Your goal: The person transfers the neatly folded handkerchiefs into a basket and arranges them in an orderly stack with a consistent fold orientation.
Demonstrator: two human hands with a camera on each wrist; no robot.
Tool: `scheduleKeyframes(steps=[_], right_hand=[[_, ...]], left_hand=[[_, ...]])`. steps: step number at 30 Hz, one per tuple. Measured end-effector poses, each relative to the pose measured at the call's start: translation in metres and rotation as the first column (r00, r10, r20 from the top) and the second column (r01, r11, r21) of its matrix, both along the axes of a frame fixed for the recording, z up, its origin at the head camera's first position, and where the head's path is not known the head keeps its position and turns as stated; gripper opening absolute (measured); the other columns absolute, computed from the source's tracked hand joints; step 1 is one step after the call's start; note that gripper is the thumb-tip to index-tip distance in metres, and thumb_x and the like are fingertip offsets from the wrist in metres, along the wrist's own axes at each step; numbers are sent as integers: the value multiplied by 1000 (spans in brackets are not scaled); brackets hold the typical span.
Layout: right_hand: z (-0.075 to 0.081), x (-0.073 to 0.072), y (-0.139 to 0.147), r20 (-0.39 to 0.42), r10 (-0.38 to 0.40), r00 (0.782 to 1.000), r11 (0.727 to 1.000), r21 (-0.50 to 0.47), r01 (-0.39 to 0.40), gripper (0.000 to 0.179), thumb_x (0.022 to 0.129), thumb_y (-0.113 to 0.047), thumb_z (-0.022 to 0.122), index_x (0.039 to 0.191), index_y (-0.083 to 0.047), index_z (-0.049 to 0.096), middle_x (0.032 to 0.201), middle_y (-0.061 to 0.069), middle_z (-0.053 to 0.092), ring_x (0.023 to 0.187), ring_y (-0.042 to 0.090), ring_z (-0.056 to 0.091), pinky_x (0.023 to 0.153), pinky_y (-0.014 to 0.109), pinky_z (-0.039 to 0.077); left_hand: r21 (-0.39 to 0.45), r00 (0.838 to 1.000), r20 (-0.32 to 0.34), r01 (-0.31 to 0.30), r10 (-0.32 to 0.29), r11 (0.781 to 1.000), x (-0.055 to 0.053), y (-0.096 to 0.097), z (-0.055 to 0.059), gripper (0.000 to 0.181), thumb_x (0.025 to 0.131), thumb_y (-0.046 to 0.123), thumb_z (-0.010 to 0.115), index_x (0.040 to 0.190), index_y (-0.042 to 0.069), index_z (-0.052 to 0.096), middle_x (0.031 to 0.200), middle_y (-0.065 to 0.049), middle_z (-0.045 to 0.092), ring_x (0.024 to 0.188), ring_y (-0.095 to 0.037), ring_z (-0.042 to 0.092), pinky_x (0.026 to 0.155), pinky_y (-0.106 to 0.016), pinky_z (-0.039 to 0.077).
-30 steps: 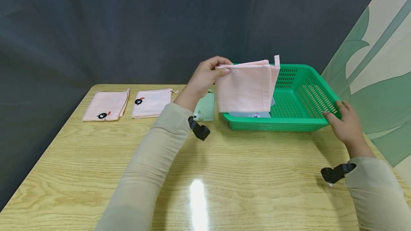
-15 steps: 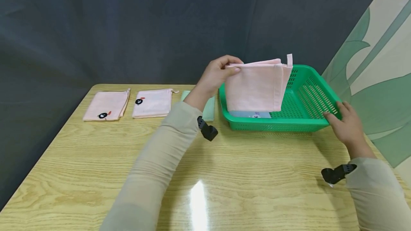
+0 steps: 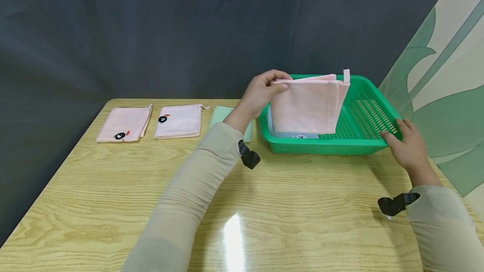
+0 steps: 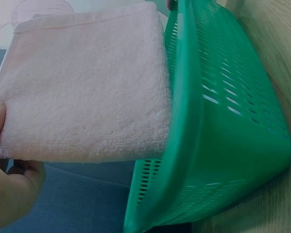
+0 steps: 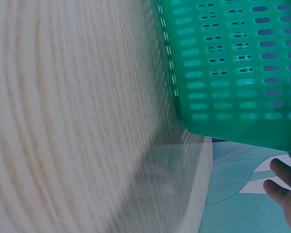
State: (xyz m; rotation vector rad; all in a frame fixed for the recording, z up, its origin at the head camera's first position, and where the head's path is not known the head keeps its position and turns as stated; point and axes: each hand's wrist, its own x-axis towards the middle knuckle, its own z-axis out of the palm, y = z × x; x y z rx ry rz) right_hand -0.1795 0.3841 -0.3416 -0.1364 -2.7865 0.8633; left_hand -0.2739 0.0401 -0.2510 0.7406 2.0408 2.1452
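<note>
My left hand pinches a folded pink hand towel by its upper left corner, thumb in front and fingers behind. The towel hangs over the left part of a green plastic basket, with its hanging loop up at the right. In the left wrist view the towel's terry side faces the camera, its edge right at the basket's rim. A pale blue folded cloth lies in the basket, mostly hidden behind the towel. My right hand grips the basket's front right corner.
Two folded pink towels with a black embroidered face, one at the far left and one beside it, lie on the wooden table. A green folded towel lies partly behind my left wrist. A dark curtain hangs behind.
My left hand has carried the pink towel rightward over the basket and, in the last half second, slightly lower. My right hand and the basket have stayed in place.
</note>
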Motion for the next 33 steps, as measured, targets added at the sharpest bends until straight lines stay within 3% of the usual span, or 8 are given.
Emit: scheduleKeyframes(steps=[5,18,23,28,33], right_hand=[[0,0,0,-4,0,1000,1000,-2,0,61,92,-29,32,136,4,5,139,25,-6,121,48,-4,89,64,3],[-1,2,2,-4,-12,1000,1000,-5,12,61,92,-29,33,136,3,5,139,25,-5,121,47,-4,89,63,3],[1,0,4,5,-11,1000,1000,-10,11,61,92,-29,33,136,3,6,139,25,-4,121,47,-3,89,63,4],[2,1,3,5,-10,1000,1000,-12,10,61,92,-29,33,136,3,6,139,25,-4,121,47,-3,89,63,4],[3,1,2,13,-12,1000,1000,-15,12,60,92,-28,33,136,3,5,139,24,-5,122,47,-3,89,63,4]], left_hand=[[-53,1000,-13,1,-2,999,-1,1,-6,17,81,4,58,97,-1,60,92,-4,55,82,-12,47,69,-22,42],[-166,998,54,-31,40,986,-5,8,-24,16,82,10,58,97,7,61,96,0,55,83,-10,48,68,-18,42],[-216,994,95,-30,51,976,4,9,-17,16,83,10,57,98,6,61,97,0,55,83,-11,48,68,-19,42],[-241,996,84,-18,40,970,12,8,-13,15,84,8,55,98,4,59,97,-3,54,82,-12,47,68,-20,41],[-252,997,70,-3,21,968,1,12,-26,15,84,10,56,98,6,60,98,-1,55,83,-12,48,67,-20,41]])
